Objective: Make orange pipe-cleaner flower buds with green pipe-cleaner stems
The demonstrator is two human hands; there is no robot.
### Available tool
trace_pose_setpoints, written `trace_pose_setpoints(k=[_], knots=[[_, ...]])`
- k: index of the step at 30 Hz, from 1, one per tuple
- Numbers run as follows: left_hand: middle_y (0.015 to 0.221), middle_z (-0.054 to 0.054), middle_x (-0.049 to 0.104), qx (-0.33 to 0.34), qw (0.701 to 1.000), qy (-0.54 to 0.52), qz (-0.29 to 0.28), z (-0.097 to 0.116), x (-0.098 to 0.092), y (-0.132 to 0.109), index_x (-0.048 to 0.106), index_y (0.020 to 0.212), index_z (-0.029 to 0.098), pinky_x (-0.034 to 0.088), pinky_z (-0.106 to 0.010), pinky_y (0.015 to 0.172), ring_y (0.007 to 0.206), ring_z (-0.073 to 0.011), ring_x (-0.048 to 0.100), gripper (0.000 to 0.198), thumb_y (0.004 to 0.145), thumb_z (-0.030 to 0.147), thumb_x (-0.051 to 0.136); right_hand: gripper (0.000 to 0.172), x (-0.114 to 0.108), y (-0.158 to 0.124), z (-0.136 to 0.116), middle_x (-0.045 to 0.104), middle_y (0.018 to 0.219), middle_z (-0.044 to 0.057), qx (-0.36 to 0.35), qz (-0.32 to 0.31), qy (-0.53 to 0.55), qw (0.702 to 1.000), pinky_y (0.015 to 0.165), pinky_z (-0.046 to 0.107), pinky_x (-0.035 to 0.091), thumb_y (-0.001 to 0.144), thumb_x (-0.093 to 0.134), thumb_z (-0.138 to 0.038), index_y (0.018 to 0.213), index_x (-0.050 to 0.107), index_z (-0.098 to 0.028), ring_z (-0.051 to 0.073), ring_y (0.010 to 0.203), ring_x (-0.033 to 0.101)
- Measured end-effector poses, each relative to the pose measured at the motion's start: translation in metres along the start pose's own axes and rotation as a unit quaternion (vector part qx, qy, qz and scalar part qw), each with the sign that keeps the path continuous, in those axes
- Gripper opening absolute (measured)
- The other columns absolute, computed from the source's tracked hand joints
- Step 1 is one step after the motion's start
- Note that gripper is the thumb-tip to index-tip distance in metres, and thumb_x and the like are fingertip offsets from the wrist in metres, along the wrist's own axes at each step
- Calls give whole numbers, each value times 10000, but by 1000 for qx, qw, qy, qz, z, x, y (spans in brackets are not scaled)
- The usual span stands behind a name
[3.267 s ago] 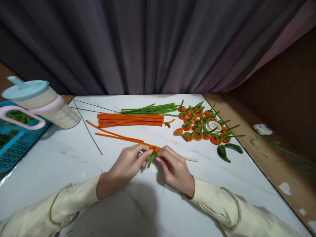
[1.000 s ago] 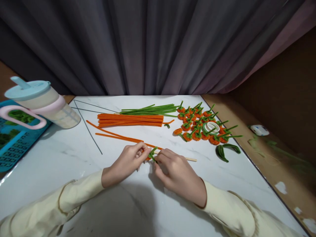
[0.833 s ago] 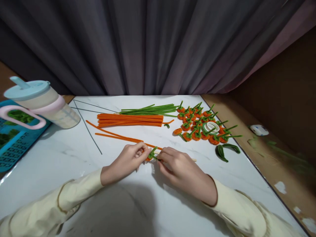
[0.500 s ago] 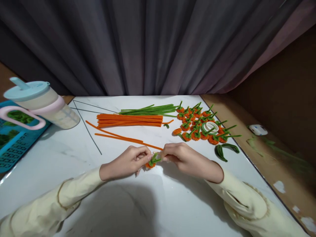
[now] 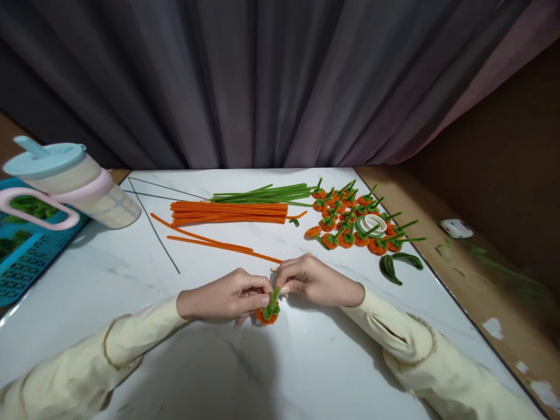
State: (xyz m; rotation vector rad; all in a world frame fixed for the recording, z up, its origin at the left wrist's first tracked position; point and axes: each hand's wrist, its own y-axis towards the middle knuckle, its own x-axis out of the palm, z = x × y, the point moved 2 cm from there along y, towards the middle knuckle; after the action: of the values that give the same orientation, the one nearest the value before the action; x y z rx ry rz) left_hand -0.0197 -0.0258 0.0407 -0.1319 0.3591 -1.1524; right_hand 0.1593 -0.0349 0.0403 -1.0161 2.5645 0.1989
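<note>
My left hand (image 5: 231,295) pinches a small orange pumpkin (image 5: 268,315) made of pipe cleaner, with green pieces at its top. A green stem (image 5: 275,297) stands up from it. My right hand (image 5: 308,281) is closed, thumb and forefinger pressed together at the stem's upper end; its other fingers are partly hidden. Just beyond my right fingers lies the end of a loose orange pipe cleaner (image 5: 266,255), with a short pale stick (image 5: 274,269) close by.
Behind my hands lie an orange pipe-cleaner bundle (image 5: 227,213) and green pipe cleaners (image 5: 262,195). Several finished pumpkins (image 5: 327,224) surround tape rolls (image 5: 371,224) at the right, near dark green leaves (image 5: 388,269). A tumbler (image 5: 109,201) and blue basket (image 5: 26,268) stand left.
The pumpkin has come slightly toward me and its stem now points more upright. My right hand has shifted left, closer to my left hand.
</note>
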Motion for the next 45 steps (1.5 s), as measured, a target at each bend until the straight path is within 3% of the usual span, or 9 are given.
trace_pose_setpoints(k=[5,8,15,18,25,29,34,41,45], knots=[[594,14,557,9,999,8,-32,1,1,-2,549,770,150,360,-151,431,430,-55,480,309,912,400,435,178,5,1,1,637,709,33,-6,2,16,1000,660,242,449,799,515,-123,684,650,-143,125,661,570],[546,34,523,13,999,7,-32,1,2,-3,540,772,153,357,-148,423,408,-52,463,305,912,403,436,172,6,0,0,629,702,27,3,5,32,999,655,242,447,779,512,-103,675,642,-144,123,655,562],[558,49,508,-2,997,-52,58,1,-1,-1,468,752,165,390,-172,432,421,-67,487,285,911,400,439,132,-10,-7,-13,578,716,13,50,29,55,997,632,242,427,821,549,-211,740,629,-145,116,650,519],[558,54,498,7,998,-41,56,3,-1,-1,459,755,167,380,-176,436,422,-68,482,271,922,376,418,151,-11,-10,-18,564,706,7,69,42,71,994,617,241,414,838,563,-252,753,618,-140,105,626,496],[662,27,525,32,998,19,58,2,2,-2,449,783,170,378,-184,442,446,-63,469,267,942,364,357,271,10,-8,-8,580,664,6,113,89,275,951,557,227,427,808,627,-394,775,599,-127,92,577,521],[693,8,547,55,995,47,67,2,3,-3,454,812,169,400,-196,470,468,-70,468,277,949,369,320,259,18,-7,-2,580,596,-9,117,118,366,916,463,194,362,767,686,-364,728,615,-118,62,476,478],[659,9,533,84,991,57,89,4,4,-4,429,810,177,433,-210,516,508,-87,485,283,953,380,293,229,19,-7,5,565,513,-22,123,98,448,880,423,182,284,736,720,-313,690,631,-108,40,402,428],[679,4,525,76,992,45,85,0,6,-3,433,821,171,440,-226,515,514,-89,487,291,957,382,287,228,21,-7,7,534,487,-37,134,87,447,880,441,189,272,764,695,-307,683,620,-108,34,390,399],[727,13,504,68,989,-67,115,-10,9,0,417,905,187,458,-233,509,543,-92,508,266,951,427,310,255,23,-10,3,524,498,-44,136,138,429,882,438,194,271,756,701,-345,698,600,-118,38,392,396]])
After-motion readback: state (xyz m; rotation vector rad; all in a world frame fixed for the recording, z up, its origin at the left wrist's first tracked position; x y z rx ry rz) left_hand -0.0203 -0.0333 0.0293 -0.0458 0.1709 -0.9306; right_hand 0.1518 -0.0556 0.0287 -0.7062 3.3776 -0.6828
